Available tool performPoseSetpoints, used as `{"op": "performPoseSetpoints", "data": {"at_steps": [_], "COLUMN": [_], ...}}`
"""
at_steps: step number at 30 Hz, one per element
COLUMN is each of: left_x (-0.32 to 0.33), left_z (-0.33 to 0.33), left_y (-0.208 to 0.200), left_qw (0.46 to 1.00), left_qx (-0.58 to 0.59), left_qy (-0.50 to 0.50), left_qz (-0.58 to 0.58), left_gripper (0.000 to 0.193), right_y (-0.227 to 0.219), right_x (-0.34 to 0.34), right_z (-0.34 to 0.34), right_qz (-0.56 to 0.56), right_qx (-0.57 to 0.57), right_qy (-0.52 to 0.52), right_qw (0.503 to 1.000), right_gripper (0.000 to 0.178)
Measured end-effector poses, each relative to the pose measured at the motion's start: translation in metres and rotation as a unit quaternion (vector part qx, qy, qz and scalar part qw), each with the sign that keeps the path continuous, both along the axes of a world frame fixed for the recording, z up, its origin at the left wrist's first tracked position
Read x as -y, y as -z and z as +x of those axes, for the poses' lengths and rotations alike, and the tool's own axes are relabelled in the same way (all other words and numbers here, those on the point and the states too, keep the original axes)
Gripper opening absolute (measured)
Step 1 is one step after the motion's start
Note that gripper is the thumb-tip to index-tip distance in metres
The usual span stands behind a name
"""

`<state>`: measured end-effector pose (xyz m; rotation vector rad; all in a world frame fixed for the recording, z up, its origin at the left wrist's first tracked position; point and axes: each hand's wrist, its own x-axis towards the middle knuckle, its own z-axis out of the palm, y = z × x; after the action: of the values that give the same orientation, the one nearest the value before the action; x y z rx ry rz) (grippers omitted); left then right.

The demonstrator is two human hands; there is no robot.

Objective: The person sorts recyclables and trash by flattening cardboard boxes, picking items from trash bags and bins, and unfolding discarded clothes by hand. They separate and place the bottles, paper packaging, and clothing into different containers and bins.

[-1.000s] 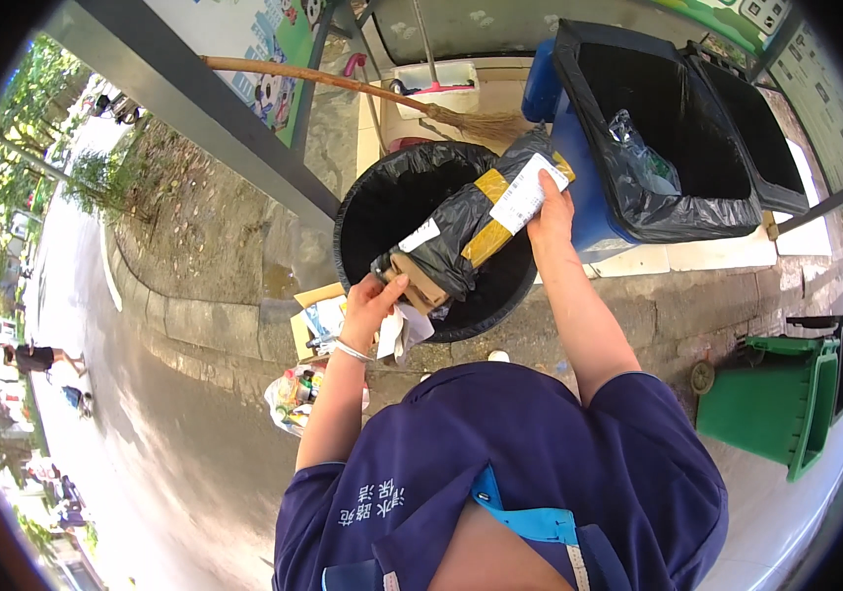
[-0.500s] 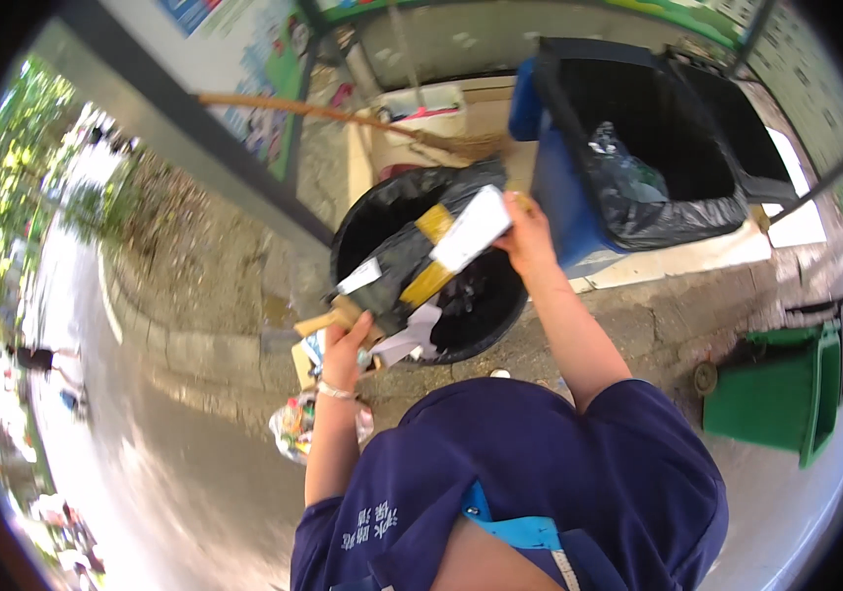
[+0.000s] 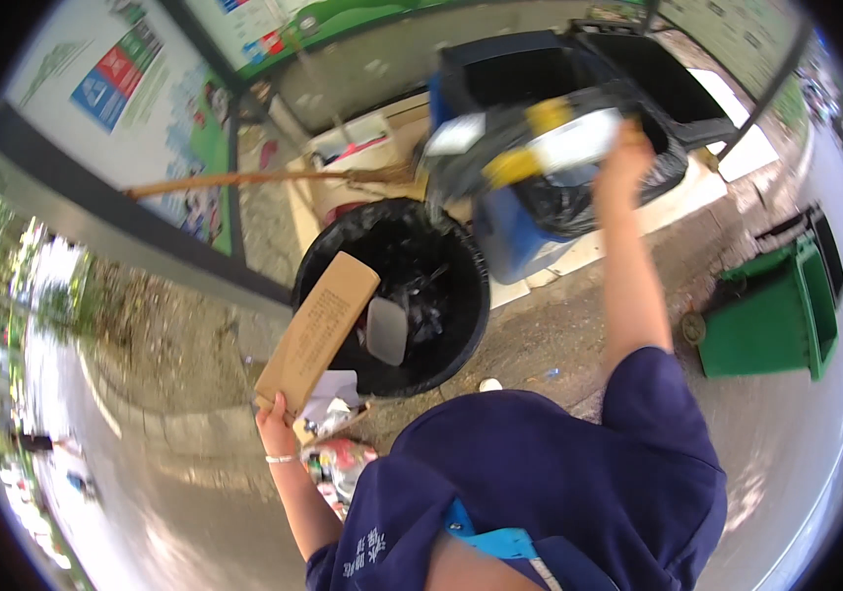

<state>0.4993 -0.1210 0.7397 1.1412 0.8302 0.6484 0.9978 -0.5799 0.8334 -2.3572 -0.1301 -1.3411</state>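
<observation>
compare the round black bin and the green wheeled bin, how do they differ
The round black bin is circular, lined with a black bag and holds rubbish; the green wheeled bin is boxy, and its inside cannot be seen. The black bin sits just beyond the left hand and its flat cardboard piece; the green one stands apart at the right. Both stand outdoors on pavement.

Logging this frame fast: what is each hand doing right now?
Left hand: closed on a flat brown cardboard piece.
Right hand: raised, gripping a blurred black bag.

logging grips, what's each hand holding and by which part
Left hand holds a flat brown cardboard piece by its lower end. Right hand grips the black rubbish bag at its right end.
</observation>
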Motion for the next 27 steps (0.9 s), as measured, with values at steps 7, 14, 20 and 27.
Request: {"op": "performPoseSetpoints", "data": {"at_steps": [7, 14, 20, 27], "left_x": [-0.037, 0.011, 0.045, 0.043], "left_z": [-0.016, 0.023, 0.031, -0.001], "left_y": [0.033, 0.012, -0.017, 0.005], "left_qw": [0.997, 0.999, 0.975, 0.995], "left_qx": [-0.064, 0.031, -0.030, 0.073], "left_qy": [0.000, 0.027, 0.149, 0.045], "left_qz": [0.042, 0.024, 0.160, 0.058], "left_gripper": [0.014, 0.020, 0.020, 0.019], "right_y": [-0.023, -0.019, -0.012, 0.050], "right_x": [0.146, -0.012, -0.194, -0.226], "right_z": [0.108, 0.023, -0.159, -0.181], "right_qz": [0.232, -0.035, -0.205, 0.027], "right_qx": [0.093, 0.065, -0.152, -0.549], "right_qy": [0.003, -0.234, -0.687, -0.651], "right_qw": [0.968, 0.969, 0.680, 0.523], "right_gripper": [0.042, 0.052, 0.063, 0.018]}}
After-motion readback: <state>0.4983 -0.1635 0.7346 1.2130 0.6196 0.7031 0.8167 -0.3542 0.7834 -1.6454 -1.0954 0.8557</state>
